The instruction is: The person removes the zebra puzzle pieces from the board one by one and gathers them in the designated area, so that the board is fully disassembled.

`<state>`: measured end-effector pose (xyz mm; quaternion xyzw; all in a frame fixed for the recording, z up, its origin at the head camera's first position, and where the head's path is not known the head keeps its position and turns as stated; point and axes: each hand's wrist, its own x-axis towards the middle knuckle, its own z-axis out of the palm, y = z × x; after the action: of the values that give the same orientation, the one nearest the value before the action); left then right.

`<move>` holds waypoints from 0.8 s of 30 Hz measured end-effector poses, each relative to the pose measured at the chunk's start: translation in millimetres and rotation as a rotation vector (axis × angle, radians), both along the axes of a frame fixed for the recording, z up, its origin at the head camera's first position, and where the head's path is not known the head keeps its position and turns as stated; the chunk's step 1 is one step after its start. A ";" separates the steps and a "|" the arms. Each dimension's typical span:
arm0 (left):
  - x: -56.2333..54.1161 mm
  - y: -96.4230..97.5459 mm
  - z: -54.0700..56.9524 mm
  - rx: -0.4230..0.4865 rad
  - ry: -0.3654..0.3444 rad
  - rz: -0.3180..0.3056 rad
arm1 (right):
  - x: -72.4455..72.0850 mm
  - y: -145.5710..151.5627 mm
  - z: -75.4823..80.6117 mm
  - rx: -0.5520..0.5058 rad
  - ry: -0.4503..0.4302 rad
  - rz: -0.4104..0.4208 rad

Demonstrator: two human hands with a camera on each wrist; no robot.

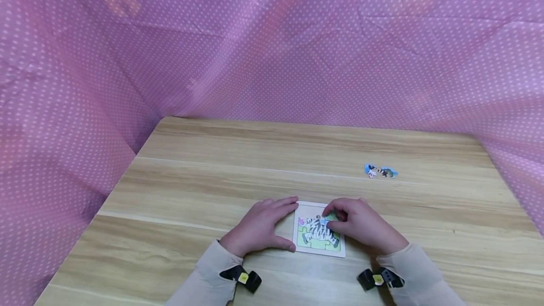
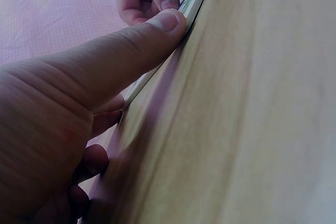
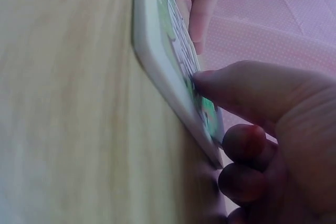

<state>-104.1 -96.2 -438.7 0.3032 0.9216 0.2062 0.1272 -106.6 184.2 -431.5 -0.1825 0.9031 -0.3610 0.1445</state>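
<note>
Tray [image 1: 307, 209] holds zebra pieces [image 1: 318, 234], bare at 11 o'clock. Left hand [image 1: 264, 225] at 9, digits apart; right hand [image 1: 359, 223] at 3, can't tell if pinching.

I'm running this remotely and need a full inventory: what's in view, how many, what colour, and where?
puzzle board: one, white-rimmed, on the table between the hands
zebra picture: one, black-and-white on green, in the board
loose pieces: apparently two, blue with black and white, beyond the board to the right
table: one, light wood, beneath everything
cloth: pink, white-dotted, behind and beside the table
wrist devices: two, black and yellow, one per wrist
sleeves: two, beige, on the forearms
left hand: one, at the board's left edge
right hand: one, fingertips over the puzzle, grip unclear
</note>
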 end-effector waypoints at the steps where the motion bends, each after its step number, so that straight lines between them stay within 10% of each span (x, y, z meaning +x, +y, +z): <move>1: 0.0 -0.1 0.1 0.000 -0.002 0.001 | 0.0 -0.2 0.0 0.000 0.001 -0.002; 24: 1.1 -0.9 0.8 -0.001 0.023 -0.002 | -3.3 10.0 4.9 0.034 -0.020 -0.112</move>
<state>-103.0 -97.1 -438.0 0.3064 0.9228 0.2022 0.1167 -109.9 194.1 -426.6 -0.1257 0.9164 -0.3549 0.1360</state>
